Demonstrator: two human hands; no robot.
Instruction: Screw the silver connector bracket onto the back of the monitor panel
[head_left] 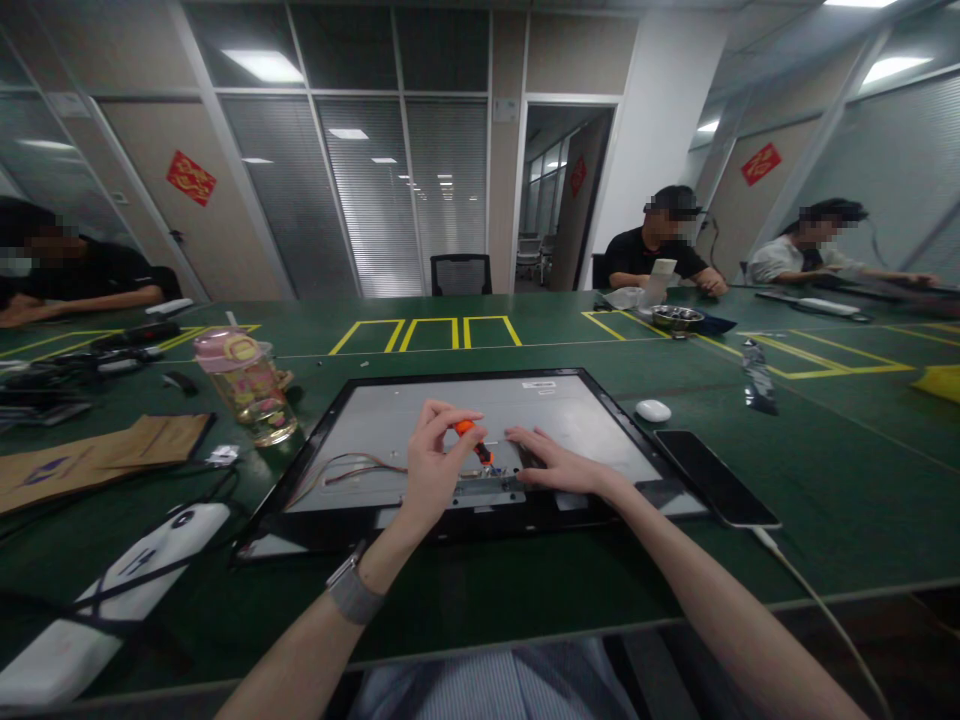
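Note:
A flat monitor panel (570,405) lies face down on the green table in front of me, its grey metal back up. My left hand (433,468) grips a small orange-handled screwdriver (472,439), its tip pointing down at the circuit board strip near the panel's lower edge. My right hand (553,462) rests flat on the panel just right of the screwdriver, fingers spread and pressing down. Thin red and brown wires (352,467) run across the panel to the left of my left hand.
A black phone (715,476) with a cable lies right of the panel, a white earbud case (652,410) behind it. A pink-lidded jar (245,385), brown paper and a white device (112,595) sit left. Three people sit at the far table edges.

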